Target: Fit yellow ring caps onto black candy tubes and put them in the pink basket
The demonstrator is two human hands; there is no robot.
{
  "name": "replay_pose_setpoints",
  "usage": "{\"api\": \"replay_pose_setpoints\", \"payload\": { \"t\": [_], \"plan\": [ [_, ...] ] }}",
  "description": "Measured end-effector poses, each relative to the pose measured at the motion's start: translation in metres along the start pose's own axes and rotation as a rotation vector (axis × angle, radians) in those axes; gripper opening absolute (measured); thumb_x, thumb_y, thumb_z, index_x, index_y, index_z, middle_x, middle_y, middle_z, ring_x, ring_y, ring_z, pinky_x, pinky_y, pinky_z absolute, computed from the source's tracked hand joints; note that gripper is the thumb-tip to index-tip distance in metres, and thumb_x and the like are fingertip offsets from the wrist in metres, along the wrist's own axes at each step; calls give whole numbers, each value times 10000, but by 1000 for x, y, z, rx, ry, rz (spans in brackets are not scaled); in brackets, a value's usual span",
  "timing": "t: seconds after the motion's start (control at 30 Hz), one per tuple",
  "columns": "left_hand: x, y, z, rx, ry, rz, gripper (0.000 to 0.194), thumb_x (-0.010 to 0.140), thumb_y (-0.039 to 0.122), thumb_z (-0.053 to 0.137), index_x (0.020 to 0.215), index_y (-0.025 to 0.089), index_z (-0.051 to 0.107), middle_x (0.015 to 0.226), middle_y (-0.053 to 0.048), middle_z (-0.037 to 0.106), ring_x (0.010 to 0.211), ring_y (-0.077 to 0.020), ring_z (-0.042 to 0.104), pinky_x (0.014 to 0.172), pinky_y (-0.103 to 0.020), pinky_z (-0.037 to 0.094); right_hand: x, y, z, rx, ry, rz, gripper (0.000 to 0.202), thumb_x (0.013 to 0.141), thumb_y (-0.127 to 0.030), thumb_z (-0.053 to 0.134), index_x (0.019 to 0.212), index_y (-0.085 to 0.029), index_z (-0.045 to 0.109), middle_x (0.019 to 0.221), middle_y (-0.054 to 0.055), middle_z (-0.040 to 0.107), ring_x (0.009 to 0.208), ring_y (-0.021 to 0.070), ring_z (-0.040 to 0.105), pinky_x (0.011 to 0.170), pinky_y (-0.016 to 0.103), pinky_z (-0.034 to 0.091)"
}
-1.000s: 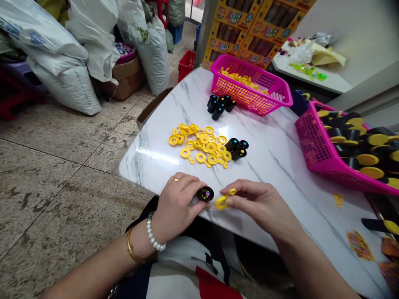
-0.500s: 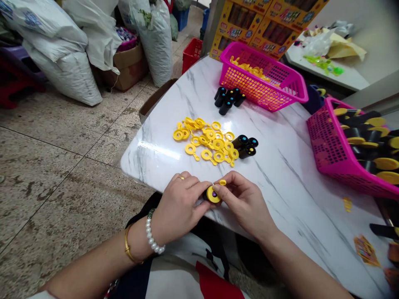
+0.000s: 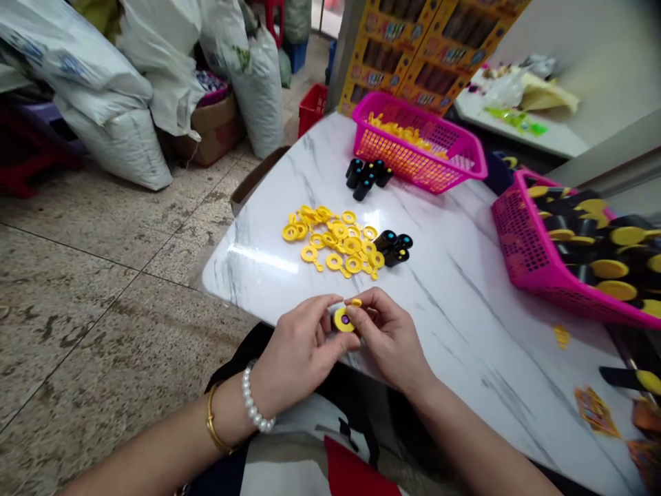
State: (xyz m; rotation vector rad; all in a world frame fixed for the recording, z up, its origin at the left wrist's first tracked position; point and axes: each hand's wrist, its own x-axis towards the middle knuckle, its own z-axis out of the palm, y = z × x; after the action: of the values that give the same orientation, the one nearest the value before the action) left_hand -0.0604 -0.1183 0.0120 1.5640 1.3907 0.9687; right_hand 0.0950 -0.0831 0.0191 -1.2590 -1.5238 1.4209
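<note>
Yellow plastic ring cap with a small round tab point(image 3: 339, 324): at the near edge of the table, between the two hands, against the open end of the black cylinder; a purple spot shows through its hole.
White marbled table point(image 3: 444, 344): under the loose parts and baskets.
Stack of yellow printed boxes point(image 3: 407, 76): behind the far end of the table.
Right-hand pink plastic basket point(image 3: 524, 258): filled with black cylinders with yellow caps.
Far pink plastic basket point(image 3: 403, 160): holds loose yellow parts.
Pile of yellow plastic rings point(image 3: 334, 262): spread beyond the hands, the pieces overlapping.
Left hand point(image 3: 304, 341): half closed, thumb and fingers curved around the black cylinder; a pearl bracelet point(image 3: 248, 396) and gold bangle point(image 3: 211, 418) circle the wrist.
Right hand point(image 3: 395, 341): thumb and index finger pinched on the ring cap, other fingers curled.
Far cluster of black cylinders point(image 3: 364, 180): upright just beside the far basket.
Near trio of black cylinders point(image 3: 393, 253): upright at the pile's right side.
Black cylinder point(image 3: 334, 319): in the left hand, mostly hidden.
</note>
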Motion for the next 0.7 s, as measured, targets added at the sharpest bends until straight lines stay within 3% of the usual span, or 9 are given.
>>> {"api": "replay_pose_setpoints", "payload": {
  "t": [0.1,0.23,0.3,0.4,0.57,0.7],
  "plan": [
    [-4,-2,6,172,48,125,244,876,268,612,1104,188,578,937,-36,570,839,-171,554,766,-302,470,2,2,-7,14,3,-21,243,859,-402,643,806,-167,608,738,9,611,632,115,576,594,227,474],
    [-5,-4,6,249,33,178,250,913,264,547,1154,200,565,972,-45,532,869,-175,550,799,-317,482,17,-4,-25,134,-167,194,413,854,-537,591,764,-134,610,722,43,625,592,124,580,590,258,493],
    [-4,-5,4,245,19,178,237,905,251,555,1135,198,576,962,-41,529,860,-170,547,786,-307,484,27,-13,-31,92,-331,304,381,777,-498,699,780,-133,589,695,23,617,590,116,569,573,239,475],
    [2,-8,1,233,-10,166,167,890,226,571,1048,190,612,915,-29,533,826,-158,541,749,-285,471,37,-26,-34,-36,-516,329,382,677,-377,811,801,-161,522,659,-38,569,589,93,529,536,195,417],
    [10,-7,-2,242,-65,129,43,843,201,630,878,190,652,780,7,509,708,-123,513,643,-240,412,43,-29,-35,-41,-579,334,391,693,-401,782,761,-178,469,664,-48,542,576,83,492,513,191,417],
    [9,-5,-3,230,-66,124,56,860,219,610,876,189,655,778,8,513,701,-116,515,629,-234,400,56,-27,-35,-75,-679,391,313,726,-354,747,812,-167,510,664,-37,577,580,88,538,542,194,440]
  ]
}}
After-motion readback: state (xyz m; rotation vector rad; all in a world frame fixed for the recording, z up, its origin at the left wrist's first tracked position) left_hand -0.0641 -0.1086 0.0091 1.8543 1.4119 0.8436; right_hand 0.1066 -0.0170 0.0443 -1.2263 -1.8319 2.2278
